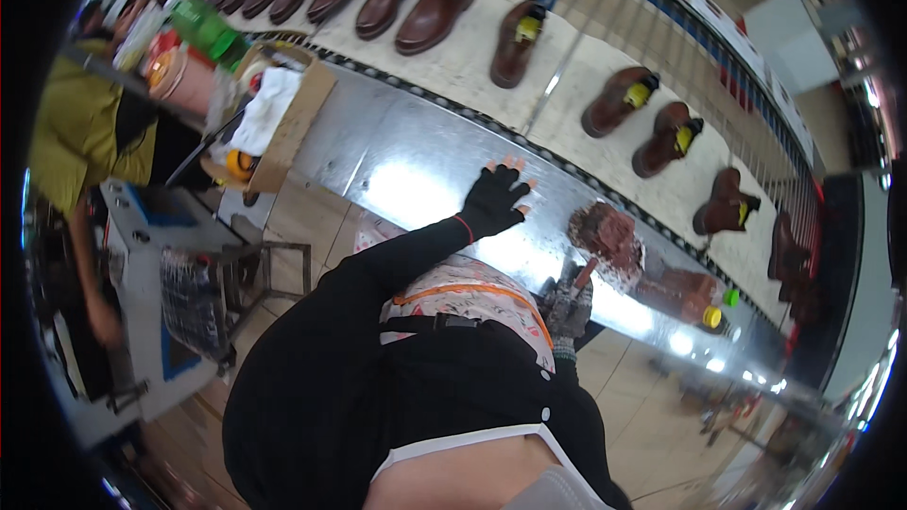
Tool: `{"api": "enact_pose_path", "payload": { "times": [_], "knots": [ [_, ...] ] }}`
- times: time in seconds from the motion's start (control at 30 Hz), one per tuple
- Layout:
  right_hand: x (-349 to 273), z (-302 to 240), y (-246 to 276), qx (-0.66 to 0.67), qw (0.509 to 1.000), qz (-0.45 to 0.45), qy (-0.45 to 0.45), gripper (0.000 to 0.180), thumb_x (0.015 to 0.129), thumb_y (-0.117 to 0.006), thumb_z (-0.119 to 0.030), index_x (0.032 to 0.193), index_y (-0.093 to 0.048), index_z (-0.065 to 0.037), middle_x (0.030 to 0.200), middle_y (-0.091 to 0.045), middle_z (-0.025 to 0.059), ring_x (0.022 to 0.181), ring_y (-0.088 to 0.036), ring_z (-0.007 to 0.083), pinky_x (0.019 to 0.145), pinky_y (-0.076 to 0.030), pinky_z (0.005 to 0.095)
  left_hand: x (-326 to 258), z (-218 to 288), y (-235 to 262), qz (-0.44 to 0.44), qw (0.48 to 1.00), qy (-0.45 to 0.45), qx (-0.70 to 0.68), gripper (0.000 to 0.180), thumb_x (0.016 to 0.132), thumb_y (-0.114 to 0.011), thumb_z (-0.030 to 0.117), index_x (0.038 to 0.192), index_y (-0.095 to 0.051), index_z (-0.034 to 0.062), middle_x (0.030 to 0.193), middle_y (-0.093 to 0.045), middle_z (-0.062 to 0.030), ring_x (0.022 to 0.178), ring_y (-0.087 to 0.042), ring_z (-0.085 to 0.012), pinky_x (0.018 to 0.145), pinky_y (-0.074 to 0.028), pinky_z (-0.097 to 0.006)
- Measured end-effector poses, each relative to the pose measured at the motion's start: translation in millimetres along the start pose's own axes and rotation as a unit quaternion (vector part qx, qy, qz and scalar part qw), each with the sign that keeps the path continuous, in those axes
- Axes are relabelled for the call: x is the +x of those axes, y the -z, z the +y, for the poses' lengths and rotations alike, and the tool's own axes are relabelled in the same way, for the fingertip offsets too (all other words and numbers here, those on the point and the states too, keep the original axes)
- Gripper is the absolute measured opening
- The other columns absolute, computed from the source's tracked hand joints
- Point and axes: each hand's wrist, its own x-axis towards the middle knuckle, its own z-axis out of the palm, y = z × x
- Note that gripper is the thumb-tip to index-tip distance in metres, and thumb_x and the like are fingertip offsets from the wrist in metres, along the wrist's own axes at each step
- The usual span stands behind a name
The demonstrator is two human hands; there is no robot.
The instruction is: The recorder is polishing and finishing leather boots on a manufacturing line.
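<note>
Nearest the camera: the person's own torso, in a black long-sleeved top point(378, 397) with a pale patterned apron point(472, 288) edged in orange.

Left hand point(494, 198) — in a black fingerless glove, arm stretched forward, palm pressed flat on the shiny sheet-metal bench point(397, 156). Fingers spread, bare tips showing; the grip is fully open and has hold of nothing.

Right hand point(568, 307) — in a grey knitted glove, low at the bench's near edge. Its grip is closed round the reddish handle of a small tool point(583, 276); the working end is hidden behind a worn, mottled reddish-brown leather boot point(628, 250). That boot lies on the bench just right of the left hand, its shaft reaching toward two small bottle caps, one green and one yellow point(720, 307).

Beyond the bench: a pale conveyor belt point(472, 61) carrying brown leather boots point(435, 0) in a row, several with yellow tags in their openings.

Left end of the bench: an open cardboard box point(288, 109) holding white cloth, with a green bottle point(208, 30) and tins beside it.

Far left: another person in a yellow-green shirt point(76, 127) at a grey machine point(156, 255).
</note>
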Motion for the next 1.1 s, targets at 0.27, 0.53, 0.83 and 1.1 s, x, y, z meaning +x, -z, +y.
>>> {"api": "enact_pose_path", "payload": {
  "times": [0.27,0.53,0.83,1.1],
  "knots": [
    [0,2,6,0.073,0.996,-0.021,-0.039,0.033,0.095,-0.056,-0.011,0.127,-0.047,-0.009,0.079,-0.053,0.0005,0.054,-0.049,0.0087,0.052,-0.049,0.0250,2,0,4,0.029,0.999,-0.010,-0.039,0.050,0.082,-0.063,0.035,0.126,-0.056,0.0105,0.139,-0.042,-0.0248,0.130,-0.039,-0.0411,0.104,-0.031,-0.056],
    [-13,-17,-1,0.358,0.898,-0.059,-0.250,0.039,0.099,-0.048,-0.031,0.134,-0.047,-0.015,0.135,-0.052,0.0051,0.098,-0.062,0.0163,0.079,-0.055,0.0312,6,-5,2,-0.017,0.998,0.026,-0.059,0.050,0.081,-0.065,0.038,0.123,-0.058,0.0116,0.140,-0.044,-0.0190,0.130,-0.039,-0.0379,0.103,-0.033,-0.052],
    [8,-51,-8,-0.294,0.911,-0.228,0.179,0.023,0.088,-0.060,-0.013,0.110,-0.065,-0.007,0.099,-0.064,0.0104,0.086,-0.061,0.0226,0.077,-0.051,0.0346,-26,-165,141,0.392,0.888,0.238,0.037,0.052,0.079,-0.076,0.023,0.122,-0.057,0.0019,0.121,-0.061,-0.0167,0.118,-0.054,-0.0317,0.103,-0.041,-0.040],
    [-3,-88,-17,-0.594,0.720,-0.162,0.320,0.035,0.078,-0.068,-0.025,0.112,-0.070,-0.021,0.118,-0.061,0.0158,0.110,-0.056,0.0339,0.095,-0.045,0.0439,-178,-259,303,0.131,0.802,0.556,0.173,0.059,0.082,-0.064,0.040,0.131,-0.055,0.0089,0.124,-0.060,-0.0201,0.116,-0.057,-0.0329,0.097,-0.045,-0.043]
  ]
}}
